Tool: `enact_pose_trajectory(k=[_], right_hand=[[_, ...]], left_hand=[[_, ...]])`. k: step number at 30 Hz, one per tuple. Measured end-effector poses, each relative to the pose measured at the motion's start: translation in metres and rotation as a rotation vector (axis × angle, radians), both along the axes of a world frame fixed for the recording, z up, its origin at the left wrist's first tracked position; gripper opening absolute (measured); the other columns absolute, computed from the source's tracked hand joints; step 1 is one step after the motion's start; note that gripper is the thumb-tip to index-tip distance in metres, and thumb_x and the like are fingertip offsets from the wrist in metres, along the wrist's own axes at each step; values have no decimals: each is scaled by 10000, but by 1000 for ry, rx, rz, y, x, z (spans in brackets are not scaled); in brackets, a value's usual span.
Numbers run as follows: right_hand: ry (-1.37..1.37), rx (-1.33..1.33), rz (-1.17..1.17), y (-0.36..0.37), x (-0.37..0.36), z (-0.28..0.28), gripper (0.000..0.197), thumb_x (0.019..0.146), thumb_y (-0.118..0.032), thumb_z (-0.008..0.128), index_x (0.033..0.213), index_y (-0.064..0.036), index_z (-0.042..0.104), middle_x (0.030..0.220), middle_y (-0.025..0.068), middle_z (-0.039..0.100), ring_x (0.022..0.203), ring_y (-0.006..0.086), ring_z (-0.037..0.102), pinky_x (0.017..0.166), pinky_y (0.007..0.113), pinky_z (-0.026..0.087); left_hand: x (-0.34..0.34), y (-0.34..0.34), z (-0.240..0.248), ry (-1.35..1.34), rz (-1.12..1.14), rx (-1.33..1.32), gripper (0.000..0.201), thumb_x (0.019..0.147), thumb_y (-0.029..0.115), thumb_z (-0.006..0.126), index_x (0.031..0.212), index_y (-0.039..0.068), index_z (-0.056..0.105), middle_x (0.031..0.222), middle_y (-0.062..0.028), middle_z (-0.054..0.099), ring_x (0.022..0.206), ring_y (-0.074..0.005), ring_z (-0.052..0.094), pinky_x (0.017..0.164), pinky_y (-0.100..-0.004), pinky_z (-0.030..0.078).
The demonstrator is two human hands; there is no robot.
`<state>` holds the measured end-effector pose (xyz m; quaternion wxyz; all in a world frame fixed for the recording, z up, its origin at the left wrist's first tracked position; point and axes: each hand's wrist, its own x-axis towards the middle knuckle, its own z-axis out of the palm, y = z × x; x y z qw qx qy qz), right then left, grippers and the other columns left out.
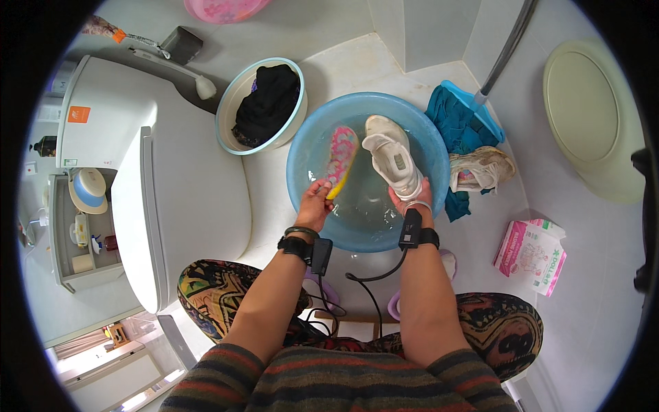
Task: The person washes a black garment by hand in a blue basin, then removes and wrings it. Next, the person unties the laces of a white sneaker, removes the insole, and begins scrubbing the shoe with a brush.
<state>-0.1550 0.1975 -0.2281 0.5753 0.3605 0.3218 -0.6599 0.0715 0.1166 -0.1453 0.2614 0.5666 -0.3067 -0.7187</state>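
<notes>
My left hand pinches the heel end of a pink-patterned insole with a yellow edge, over the left side of a blue basin. The insole is slightly blurred. Cloudy water stands in the basin. My right hand grips a white sneaker by its heel, fingers partly hidden behind it. The sneaker's toe points away from me and its opening faces up. Another white shoe, stained, lies outside the basin on the right, with something pink inside it.
A pale tub holds dark clothes at the far left. Teal cloth hangs from a blue mop-like tool beside the basin. A pink and white box lies to the right. A white toilet-like fixture stands at the left.
</notes>
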Motion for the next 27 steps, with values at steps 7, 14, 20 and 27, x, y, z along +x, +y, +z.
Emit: enact_pose_trajectory(k=[7,14,20,27], right_hand=[[97,68,-457,-10,13,3,562,909,-530,416,1351,-189,484,1384,64,494,1240,291,504,960,519,444],[11,52,-550,-22,35,26,600,900,-540,452,1336,-130,487,1347,112,510,1190,308,540,923,500,491],[-57,132,-534,-28,32,44,583,929,-522,393,1327,-108,491,1327,159,502,1184,333,535,959,478,462],[351,491,-94,-25,32,37,401,874,-417,585,945,-28,649,831,98,622,648,190,569,561,350,476]], left_hand=[[-10,14,-40,-755,-330,-428,170,839,115,653,985,85,571,898,-85,622,683,-242,647,536,-358,513],[-4,14,-50,-1039,-632,-666,149,871,175,608,972,100,528,934,-137,625,860,-368,622,757,-435,487],[8,-3,-51,-169,-30,-461,102,932,146,555,1026,126,520,893,-22,590,782,-146,567,711,-296,466],[22,-4,-19,-250,271,-358,106,959,152,523,1060,122,511,857,-3,569,737,-106,524,672,-271,456]])
